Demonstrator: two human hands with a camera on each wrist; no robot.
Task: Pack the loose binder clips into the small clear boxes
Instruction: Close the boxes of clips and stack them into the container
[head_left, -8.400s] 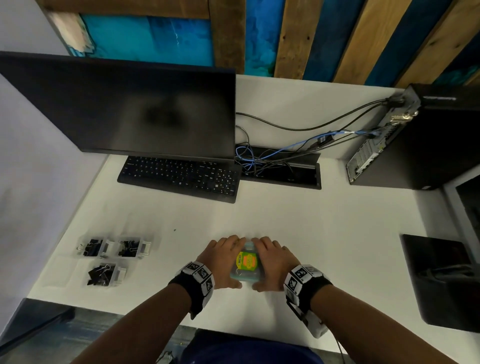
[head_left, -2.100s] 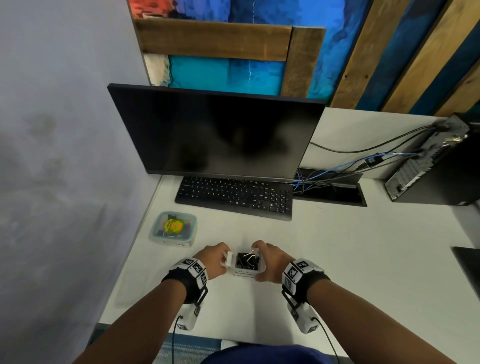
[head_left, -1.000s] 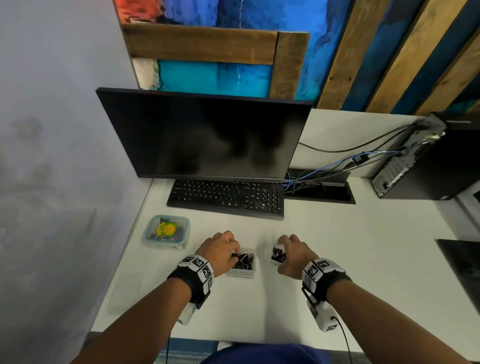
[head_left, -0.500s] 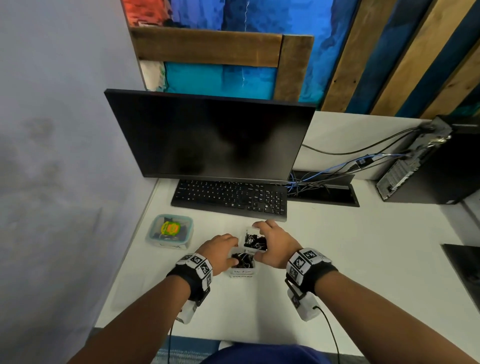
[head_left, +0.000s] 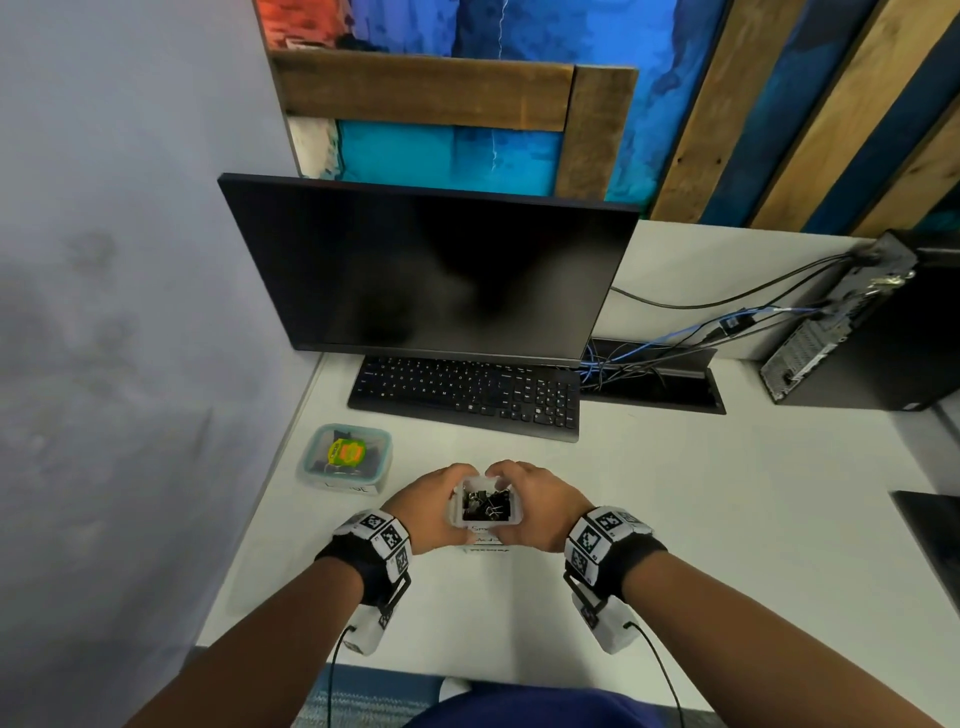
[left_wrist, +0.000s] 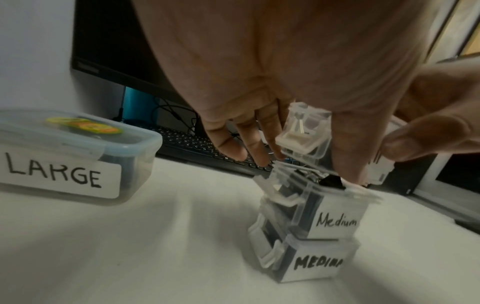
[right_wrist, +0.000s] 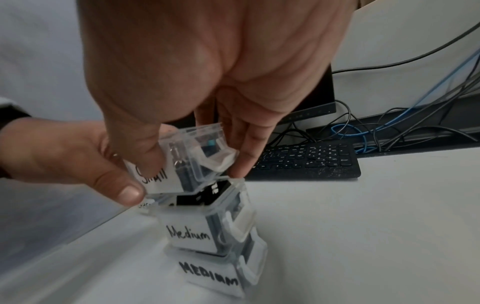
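Your left hand (head_left: 434, 506) and right hand (head_left: 535, 506) both grip the "Small" box (right_wrist: 179, 162), fingers (right_wrist: 246, 152) clamped on its sides, tilted atop two stacked "Medium" boxes (right_wrist: 205, 232) on the counter (head_left: 675, 519).

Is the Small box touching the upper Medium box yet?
Cannot tell. In the right wrist view the Small box is tilted over the upper Medium box; its lower edge looks close, but blur hides any contact.

Your boxes (right_wrist: 197, 224) are clear glossy plastic with matt paper labels (right_wrist: 191, 236); the desk (head_left: 675, 493) looks smooth, matt white.
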